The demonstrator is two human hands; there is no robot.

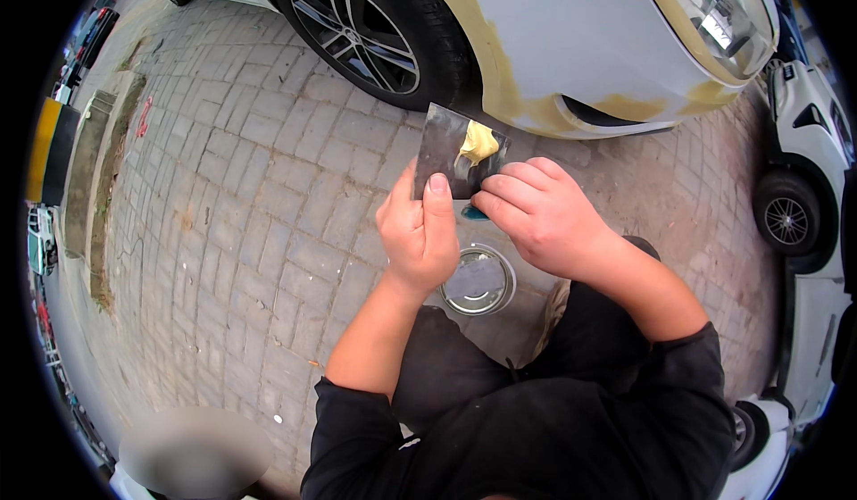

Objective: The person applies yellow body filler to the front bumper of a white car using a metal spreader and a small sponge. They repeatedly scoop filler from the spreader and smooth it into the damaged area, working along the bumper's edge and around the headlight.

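In my left hand (420, 228) is a flat dark square plate (440, 147), gripped by its lower left edge with the thumb on top. A lump of yellow putty (479, 143) sits on the plate's right part, with smears around it. My right hand (544, 210) is closed at the plate's lower right edge; whatever its fingers hold is hidden. Just under those fingertips shows a small teal piece (474, 212), and I cannot tell whether it is held. Below both hands a round metal tin (479, 281) stands on the paving between my knees.
Ahead is a white car's front corner (571, 40) with yellowish filler patches, beside its black tyre and spoked wheel (353, 36). Grey brick paving (241, 205) spreads to the left, up to a concrete kerb (103, 196). Another white vehicle (808, 125) stands at the right.
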